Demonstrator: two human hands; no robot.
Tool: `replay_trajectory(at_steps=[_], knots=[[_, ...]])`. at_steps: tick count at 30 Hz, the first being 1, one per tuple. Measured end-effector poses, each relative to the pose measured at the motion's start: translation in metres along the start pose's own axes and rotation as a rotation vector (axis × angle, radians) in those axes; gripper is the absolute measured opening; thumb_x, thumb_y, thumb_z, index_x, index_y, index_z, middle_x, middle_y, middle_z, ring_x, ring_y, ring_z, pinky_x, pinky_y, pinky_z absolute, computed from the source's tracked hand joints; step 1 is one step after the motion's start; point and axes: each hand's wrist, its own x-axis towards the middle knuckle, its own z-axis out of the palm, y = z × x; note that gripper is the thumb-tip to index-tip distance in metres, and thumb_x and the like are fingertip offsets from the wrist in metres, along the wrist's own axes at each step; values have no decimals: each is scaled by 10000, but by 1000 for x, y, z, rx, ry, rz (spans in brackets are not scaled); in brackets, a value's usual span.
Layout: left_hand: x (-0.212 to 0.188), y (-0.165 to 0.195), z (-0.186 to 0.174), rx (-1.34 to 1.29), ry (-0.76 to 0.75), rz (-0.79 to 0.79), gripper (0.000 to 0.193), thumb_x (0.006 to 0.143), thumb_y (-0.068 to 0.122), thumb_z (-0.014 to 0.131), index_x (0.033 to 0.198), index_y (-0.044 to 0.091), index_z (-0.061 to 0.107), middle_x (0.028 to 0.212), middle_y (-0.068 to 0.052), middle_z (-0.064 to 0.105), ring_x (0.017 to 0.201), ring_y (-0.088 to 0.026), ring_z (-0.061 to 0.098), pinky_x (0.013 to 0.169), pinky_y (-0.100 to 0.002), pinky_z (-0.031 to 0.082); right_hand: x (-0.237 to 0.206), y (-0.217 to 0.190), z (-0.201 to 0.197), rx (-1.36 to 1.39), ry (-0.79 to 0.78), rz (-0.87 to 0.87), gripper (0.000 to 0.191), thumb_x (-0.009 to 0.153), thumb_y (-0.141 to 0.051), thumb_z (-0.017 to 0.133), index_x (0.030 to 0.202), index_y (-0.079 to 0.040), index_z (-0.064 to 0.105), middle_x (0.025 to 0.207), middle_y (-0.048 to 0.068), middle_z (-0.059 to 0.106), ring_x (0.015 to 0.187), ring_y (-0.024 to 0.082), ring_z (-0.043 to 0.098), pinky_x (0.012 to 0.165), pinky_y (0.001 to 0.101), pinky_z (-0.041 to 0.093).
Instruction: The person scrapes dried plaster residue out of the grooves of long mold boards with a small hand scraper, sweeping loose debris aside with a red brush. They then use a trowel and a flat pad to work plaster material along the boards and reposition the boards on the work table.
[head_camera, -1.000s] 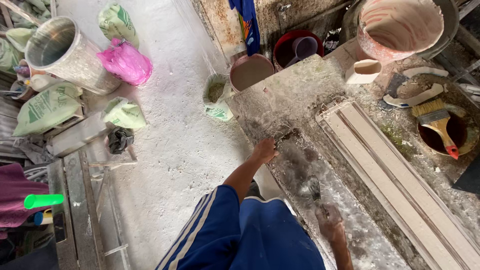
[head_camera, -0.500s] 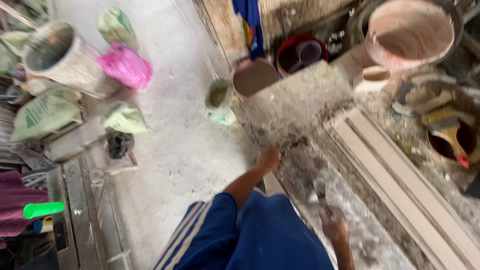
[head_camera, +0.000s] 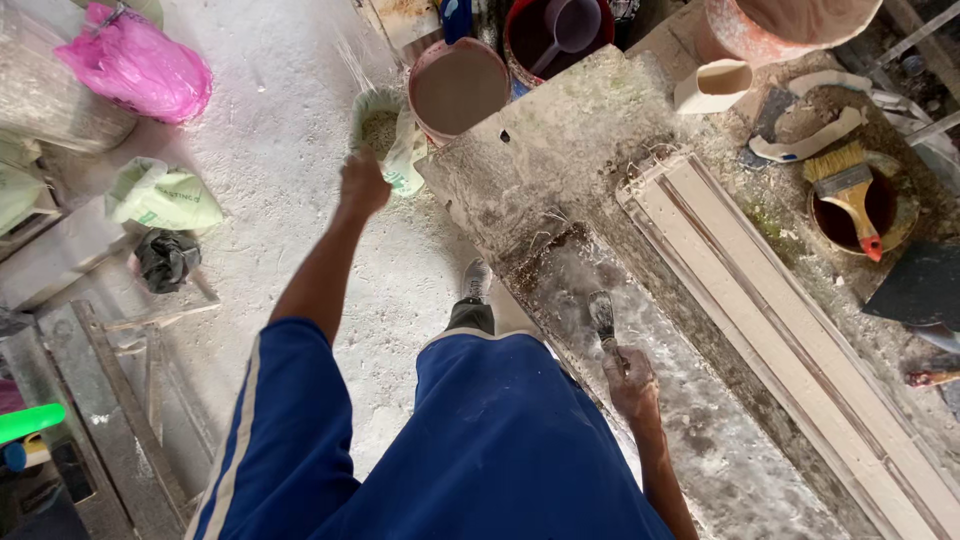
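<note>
1. The left hand (head_camera: 362, 183) reaches out over the dusty floor to an open pale-green sack of coarse fibre (head_camera: 385, 135). It touches the sack's rim or dips into its mouth, but the fingers are turned away, so I cannot tell whether they close on anything.
2. The right hand (head_camera: 632, 382) is closed around the handle of a narrow, plaster-caked scraper (head_camera: 603, 318), whose blade rests on the grey, crusted slab of the workbench (head_camera: 560, 150).
3. Just beside the sack stands a round pinkish bucket of smooth grey slurry (head_camera: 458, 88), close against the bench's corner. Behind it sits a dark red tub with a purple scoop (head_camera: 560, 30).
4. A long white moulded plaster strip (head_camera: 790, 340) lies along the bench, apart from the scraper. Further right, a brush with a red handle (head_camera: 850, 195) rests across a small brown pot.
5. Risks, as I judge them: the sack looks soft and slumped, so a pull at its rim could tip it and spill fibre. An elbow swung wide could knock the full bucket. With the body leaning left, the scraper might skid on the rough slab.
</note>
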Motion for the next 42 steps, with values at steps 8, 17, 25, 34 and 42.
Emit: replay_trajectory(at_steps=[8, 17, 25, 34, 42], knots=[[-43, -5, 42, -227, 130, 279, 262, 879, 219, 663, 1088, 62, 653, 1056, -193, 736, 994, -410, 698, 872, -503, 556, 10, 2, 15, 14, 33, 18, 375, 971, -291, 698, 1159, 32, 668, 994, 195, 705, 902, 299, 713, 812, 413, 576], [-110, 71, 153, -364, -57, 293, 253, 962, 290, 637, 1058, 63, 690, 1044, -178, 706, 988, -397, 664, 819, -523, 525, 31, -13, 16, -42, 62, -40, 291, 978, -238, 679, 1153, -6, 684, 1063, 178, 707, 931, 278, 715, 818, 399, 569], [-111, 121, 149, -277, -98, 348, 587, 879, 273, 725, 1379, 55, 506, 1243, -256, 557, 1154, -474, 523, 943, -552, 465, 33, -8, 24, 30, -11, 124, 395, 1001, -395, 641, 1151, -43, 742, 1082, 188, 753, 1002, 286, 743, 902, 425, 569], [-123, 131, 178, -18, -191, 527, 233, 1139, 280, 586, 1192, 55, 606, 1175, -187, 607, 1080, -346, 575, 986, -487, 453, 22, 40, 4, -113, 47, -85, 369, 972, -333, 638, 1186, -47, 729, 1089, 195, 730, 1003, 309, 715, 888, 433, 572], [-86, 177, 155, -418, 88, 488, 428, 918, 74, 623, 1335, 9, 551, 1177, -249, 636, 1150, -414, 594, 1027, -507, 486, 1, 35, -22, 143, 74, 235, 374, 1015, -301, 623, 1213, 16, 639, 979, 180, 756, 871, 242, 739, 761, 401, 590]])
